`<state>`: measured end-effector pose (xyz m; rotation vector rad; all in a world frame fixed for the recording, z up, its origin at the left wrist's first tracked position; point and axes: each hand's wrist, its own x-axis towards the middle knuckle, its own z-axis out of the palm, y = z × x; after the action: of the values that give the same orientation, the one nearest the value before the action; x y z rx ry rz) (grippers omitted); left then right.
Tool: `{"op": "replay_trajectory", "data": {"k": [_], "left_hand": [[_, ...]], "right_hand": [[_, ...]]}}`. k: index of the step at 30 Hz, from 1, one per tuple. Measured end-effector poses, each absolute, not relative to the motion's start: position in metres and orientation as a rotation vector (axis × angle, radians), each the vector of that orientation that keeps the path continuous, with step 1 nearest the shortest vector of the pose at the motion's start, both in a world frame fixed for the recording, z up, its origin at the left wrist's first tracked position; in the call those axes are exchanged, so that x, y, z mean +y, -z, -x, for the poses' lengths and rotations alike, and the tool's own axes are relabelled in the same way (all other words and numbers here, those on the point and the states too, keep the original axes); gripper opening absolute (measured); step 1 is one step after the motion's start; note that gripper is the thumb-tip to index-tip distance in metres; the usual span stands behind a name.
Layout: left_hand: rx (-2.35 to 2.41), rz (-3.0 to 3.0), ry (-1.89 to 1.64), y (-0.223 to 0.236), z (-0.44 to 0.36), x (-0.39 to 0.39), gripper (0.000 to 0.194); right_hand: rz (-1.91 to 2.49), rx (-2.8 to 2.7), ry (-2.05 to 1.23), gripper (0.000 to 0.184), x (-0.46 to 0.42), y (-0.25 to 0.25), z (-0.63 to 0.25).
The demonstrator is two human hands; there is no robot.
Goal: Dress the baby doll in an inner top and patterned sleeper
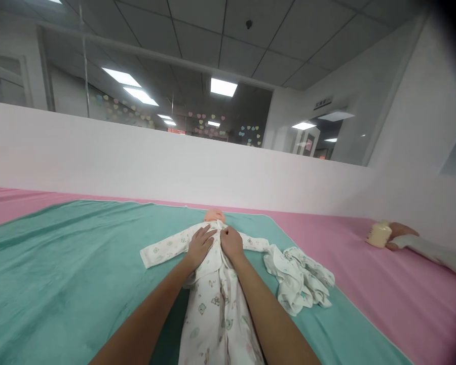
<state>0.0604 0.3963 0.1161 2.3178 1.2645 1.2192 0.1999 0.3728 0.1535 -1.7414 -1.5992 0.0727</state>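
Observation:
A baby doll lies on its back, head away from me, dressed in a white printed baby top with its sleeves spread sideways. White printed baby trousers or a long lower garment stretch toward me below the top. My left hand rests on the left of the doll's chest, fingers extended over the cloth. Beside it, my right hand is closed at the top's front opening near the neck, gripping the cloth; its fingertips are partly hidden. A crumpled white printed cloth lies to the right.
Under the doll is a green sheet over a pink surface. At far right stands a pale yellow container, with a skin-toned shape and a white sleeve against it. A white wall with windows rises behind.

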Motion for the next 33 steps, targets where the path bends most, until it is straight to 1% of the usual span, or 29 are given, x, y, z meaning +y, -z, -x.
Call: {"op": "replay_trajectory", "data": {"k": [8, 19, 29, 33], "left_hand": [[1.247, -2.335, -1.176, -0.116, -0.06, 0.397, 0.039], [1.224, -2.393, -1.199, -0.11, -0.059, 0.403, 0.039], [1.292, -2.267, -1.175, -0.117, -0.059, 0.393, 0.038], [1.31, -2.182, -1.175, -0.119, -0.06, 0.39, 0.038]], "right_hand": [[1.584, -1.616, -0.102, 0.015, 0.372, -0.149, -0.204], [1.446, -1.68, -0.174, 0.02, 0.377, -0.151, -0.211], [1.538, -1.584, -0.045, 0.013, 0.366, -0.149, -0.205], [1.494, -1.576, -0.079, 0.011, 0.366, -0.148, -0.206]]}}
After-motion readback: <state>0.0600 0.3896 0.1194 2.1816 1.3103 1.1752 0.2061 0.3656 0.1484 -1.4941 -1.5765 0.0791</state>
